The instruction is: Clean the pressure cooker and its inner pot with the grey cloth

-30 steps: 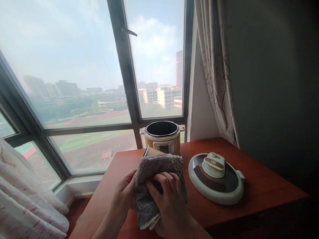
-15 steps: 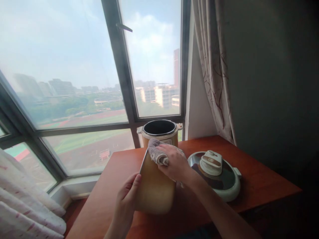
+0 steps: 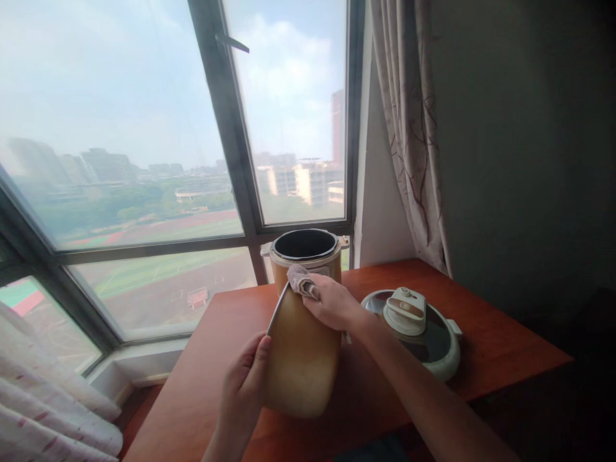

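L hand [image 3: 245, 378] grips inner pot [image 3: 302, 356] side, R hand [image 3: 332, 303] clamps cloth [image 3: 301, 280] on rim.

Both forearms bare; apparently no sleeves, rings.

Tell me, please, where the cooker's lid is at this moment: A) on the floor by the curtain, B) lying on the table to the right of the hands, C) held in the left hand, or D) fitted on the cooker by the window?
B: the lid lies flat on the table, right of the right hand, while the cooker by the window stands open-topped.
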`<state>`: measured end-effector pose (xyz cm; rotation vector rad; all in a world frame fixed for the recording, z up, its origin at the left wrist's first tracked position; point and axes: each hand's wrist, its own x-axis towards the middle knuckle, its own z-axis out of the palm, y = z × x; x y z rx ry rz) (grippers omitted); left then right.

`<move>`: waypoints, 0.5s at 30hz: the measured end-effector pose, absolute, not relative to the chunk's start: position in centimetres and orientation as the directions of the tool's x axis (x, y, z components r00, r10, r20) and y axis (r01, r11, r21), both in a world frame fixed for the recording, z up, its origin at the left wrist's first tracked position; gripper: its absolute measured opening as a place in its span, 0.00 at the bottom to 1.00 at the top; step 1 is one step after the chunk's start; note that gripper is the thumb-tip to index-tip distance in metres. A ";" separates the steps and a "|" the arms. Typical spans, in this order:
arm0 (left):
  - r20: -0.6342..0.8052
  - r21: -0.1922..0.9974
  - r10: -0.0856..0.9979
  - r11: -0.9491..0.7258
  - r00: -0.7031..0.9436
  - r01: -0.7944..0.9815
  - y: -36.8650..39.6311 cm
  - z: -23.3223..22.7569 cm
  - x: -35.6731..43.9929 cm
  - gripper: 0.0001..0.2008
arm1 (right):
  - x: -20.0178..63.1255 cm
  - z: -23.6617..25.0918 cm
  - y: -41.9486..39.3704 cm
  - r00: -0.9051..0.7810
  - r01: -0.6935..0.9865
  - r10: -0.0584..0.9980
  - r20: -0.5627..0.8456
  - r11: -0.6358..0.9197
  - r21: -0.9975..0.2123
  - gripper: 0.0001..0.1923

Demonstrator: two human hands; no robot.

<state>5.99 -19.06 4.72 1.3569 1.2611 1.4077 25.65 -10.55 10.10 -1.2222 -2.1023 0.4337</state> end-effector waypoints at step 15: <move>0.288 0.957 0.957 -0.288 -0.021 -0.017 -17.4 3.8 5.5 0.24 | 24.2 6.1 -20.9 -0.481 0.638 0.630 0.609 0.729 -0.250 0.41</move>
